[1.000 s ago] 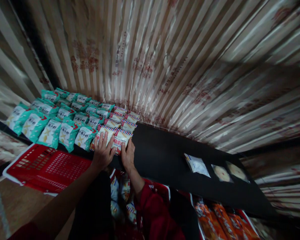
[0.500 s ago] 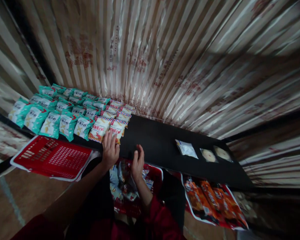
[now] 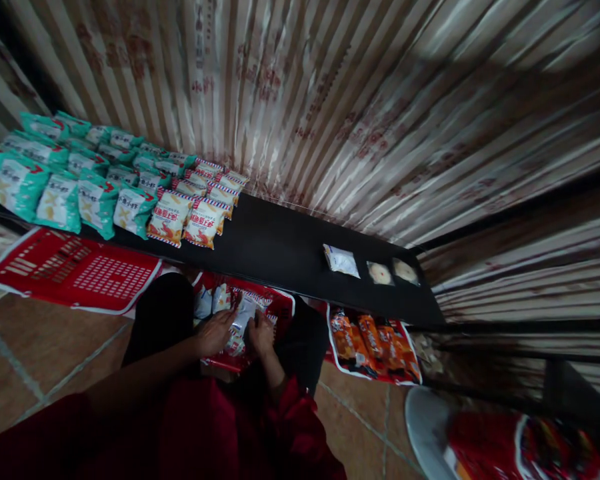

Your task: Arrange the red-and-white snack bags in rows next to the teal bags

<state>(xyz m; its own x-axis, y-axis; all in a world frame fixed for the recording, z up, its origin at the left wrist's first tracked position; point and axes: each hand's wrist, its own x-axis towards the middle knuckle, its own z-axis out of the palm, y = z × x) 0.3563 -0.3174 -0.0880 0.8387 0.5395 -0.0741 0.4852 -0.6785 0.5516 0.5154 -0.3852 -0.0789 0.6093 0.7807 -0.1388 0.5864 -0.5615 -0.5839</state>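
Both my hands are down in the red basket between my knees, among several small snack bags. A pale snack bag lies between them. My left hand has its fingers closed against the bag's left side. On the opposite edge, my right hand curls its fingers round the bag. Above on the black shelf, a white-and-orange snack bag stands at the right end of the front row, untouched. Beside it is a matching bag. The fingertips are partly hidden in the dim light.
Rows of teal snack bags fill the left of the black shelf. A white packet and two round packaged items lie farther right. Below are a red basket, a basket of orange packets and a grey stool.
My left hand has left the white-and-orange bag on the shelf and dropped into the basket. My right hand has lowered there too. The view has shifted down and to the right.
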